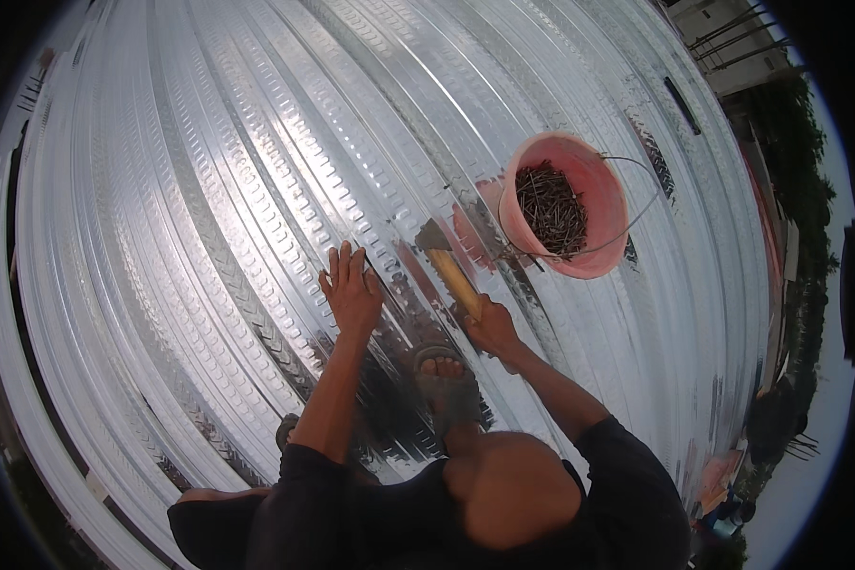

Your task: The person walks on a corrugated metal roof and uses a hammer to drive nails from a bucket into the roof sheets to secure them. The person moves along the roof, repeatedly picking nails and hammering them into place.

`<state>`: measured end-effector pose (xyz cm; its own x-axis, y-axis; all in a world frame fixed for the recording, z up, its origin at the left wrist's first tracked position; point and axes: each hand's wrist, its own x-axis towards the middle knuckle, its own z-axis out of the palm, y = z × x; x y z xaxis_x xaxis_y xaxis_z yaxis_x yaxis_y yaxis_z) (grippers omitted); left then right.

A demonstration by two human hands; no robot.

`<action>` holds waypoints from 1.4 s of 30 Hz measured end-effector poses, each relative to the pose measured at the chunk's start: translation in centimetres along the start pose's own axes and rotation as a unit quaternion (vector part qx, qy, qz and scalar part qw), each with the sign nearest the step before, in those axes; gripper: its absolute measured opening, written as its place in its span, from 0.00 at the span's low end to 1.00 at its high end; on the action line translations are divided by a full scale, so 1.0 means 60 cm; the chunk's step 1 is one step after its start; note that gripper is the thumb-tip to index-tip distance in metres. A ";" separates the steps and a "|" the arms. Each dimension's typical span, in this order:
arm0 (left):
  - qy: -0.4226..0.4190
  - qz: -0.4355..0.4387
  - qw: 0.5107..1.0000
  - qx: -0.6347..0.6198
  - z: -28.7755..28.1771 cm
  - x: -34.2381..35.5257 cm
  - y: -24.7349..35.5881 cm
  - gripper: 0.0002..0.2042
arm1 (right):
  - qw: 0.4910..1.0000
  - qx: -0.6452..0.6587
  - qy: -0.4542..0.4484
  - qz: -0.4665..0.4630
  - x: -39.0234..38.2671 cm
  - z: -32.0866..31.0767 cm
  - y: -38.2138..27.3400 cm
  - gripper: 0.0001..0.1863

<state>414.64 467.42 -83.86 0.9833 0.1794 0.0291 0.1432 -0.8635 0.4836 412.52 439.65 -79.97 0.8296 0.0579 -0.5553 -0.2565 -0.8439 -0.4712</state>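
My right hand (493, 325) is closed around the wooden handle of a hammer (454, 281). Its dark grey head points away from me, low over the ribbed metal decking (256, 171). To the left, my left hand (353, 293) rests on the shiny sheet with its fingers stretched forward and somewhat apart. Whether anything small lies under those fingers I cannot tell. Beyond my right hand, a pink bucket (601, 258) with a thin wire handle stands on the decking. Many dark nails (551, 209) lie inside it.
My sandalled foot (442, 380) is planted between my forearms, close to the hammer. A dark slot or strip (682, 104) shows in the decking at the far right. Past the right edge are dark green trees (793, 142) and a building with protruding bars (731, 43).
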 end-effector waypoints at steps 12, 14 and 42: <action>0.089 0.142 0.948 -0.269 -0.103 0.205 0.275 0.10 | 0.990 0.107 -0.061 0.069 -0.154 0.067 0.145 0.26; 0.034 0.248 0.919 -0.303 -0.128 0.239 0.367 0.12 | 0.985 0.116 -0.091 0.088 -0.136 0.039 0.106 0.28; -0.223 0.442 0.869 -0.018 0.042 0.312 0.546 0.09 | 0.990 0.122 -0.057 0.033 -0.120 0.034 0.117 0.15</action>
<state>438.03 441.27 -69.69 0.6540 -0.7536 0.0663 -0.6859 -0.5536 0.4724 403.76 434.38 -80.67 0.7486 0.0787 -0.6583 -0.4323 -0.6949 -0.5747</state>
